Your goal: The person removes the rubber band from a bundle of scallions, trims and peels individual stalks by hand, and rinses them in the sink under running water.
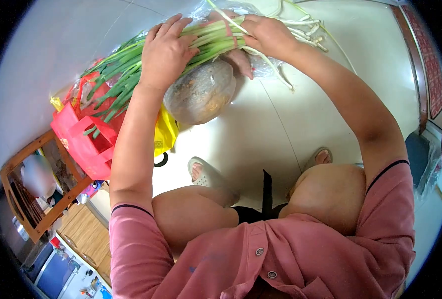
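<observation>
A long bundle of green onions is up in front of me, its leaves pointing left and its white root ends right. A pink band wraps the stalks. My left hand lies across the green part, fingers over the far side and thumb on the near side. Around the pale stalks near the band, my right hand is closed, fingertips partly hidden. Below the bundle rests a clear plastic bag with brownish contents I cannot make out. Beside it a reddish-brown sweet potato-like root shows partly under the stalks.
A red shopping bag stands at left under the leaf tips, with a yellow bag next to it. Farther left is a wooden chair. My slippered feet are on the pale tiled floor. A patterned red mat lies far right.
</observation>
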Tool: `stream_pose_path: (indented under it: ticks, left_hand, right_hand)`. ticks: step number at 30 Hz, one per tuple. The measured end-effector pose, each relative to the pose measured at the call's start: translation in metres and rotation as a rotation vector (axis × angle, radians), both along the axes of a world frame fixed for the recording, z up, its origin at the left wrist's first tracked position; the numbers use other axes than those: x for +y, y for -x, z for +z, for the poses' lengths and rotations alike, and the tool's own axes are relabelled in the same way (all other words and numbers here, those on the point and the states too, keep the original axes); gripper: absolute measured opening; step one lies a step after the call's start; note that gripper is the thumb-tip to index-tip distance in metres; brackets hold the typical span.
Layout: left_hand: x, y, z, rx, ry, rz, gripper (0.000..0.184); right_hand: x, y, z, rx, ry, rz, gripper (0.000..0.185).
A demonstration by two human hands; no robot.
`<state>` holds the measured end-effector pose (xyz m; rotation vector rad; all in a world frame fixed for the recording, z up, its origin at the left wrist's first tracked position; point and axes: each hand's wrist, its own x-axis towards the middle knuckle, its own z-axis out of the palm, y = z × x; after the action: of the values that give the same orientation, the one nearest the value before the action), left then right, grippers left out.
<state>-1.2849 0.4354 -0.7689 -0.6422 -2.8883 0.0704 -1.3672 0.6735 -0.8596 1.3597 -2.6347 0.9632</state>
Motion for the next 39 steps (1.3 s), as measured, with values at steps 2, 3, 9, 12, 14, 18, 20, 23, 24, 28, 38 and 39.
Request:
stream_pose_path:
  ticks: [2,3,9,12,14,18,20,23,24,28,38,39]
  left_hand:
    - [0.001,0.002,0.001,-0.002,0.026,-0.023,0.016]
    - [0.001,0.003,0.0,-0.022,0.034,-0.013,0.017]
    - [0.002,0.006,-0.015,-0.157,0.064,0.13,0.049]
    - [0.011,0.002,-0.014,-0.172,0.037,0.176,0.079]
    - [0.017,0.003,-0.003,-0.254,0.067,0.199,0.096]
    - [0.018,0.01,-0.007,-0.36,0.051,0.26,0.091]
    - [0.018,0.012,-0.005,-0.394,0.072,0.262,0.083]
    - [0.028,0.017,0.009,-0.469,0.135,0.319,0.062]
    - [0.029,0.015,0.018,-0.41,0.133,0.314,0.059]
    - [0.001,0.012,0.06,-0.161,0.182,0.272,0.049]
    - [-0.084,-0.019,0.024,-0.305,0.514,0.628,0.072]
    - [-0.082,-0.017,0.027,-0.277,0.497,0.602,0.072]
  right_hand:
    - [0.001,0.001,0.003,0.022,0.023,-0.007,0.018]
    - [0.002,0.002,0.005,0.012,-0.008,-0.02,0.018]
    - [0.016,0.01,0.002,-0.018,-0.124,-0.052,0.02]
    - [0.039,0.03,-0.001,0.011,-0.079,-0.089,0.022]
    - [0.059,0.045,0.008,0.049,-0.059,-0.203,0.023]
    - [0.112,0.067,0.008,-0.027,-0.064,-0.478,0.03]
    - [0.137,0.069,-0.008,-0.093,-0.038,-0.56,0.032]
    - [0.173,0.069,-0.031,-0.206,-0.09,-0.674,0.034]
    - [0.181,0.069,-0.038,-0.246,-0.12,-0.708,0.034]
    - [0.206,0.058,-0.067,-0.324,-0.274,-0.801,0.033]
    - [0.207,0.046,-0.114,-0.239,-0.352,-0.786,0.033]
    - [0.202,0.043,-0.107,-0.291,-0.359,-0.796,0.033]
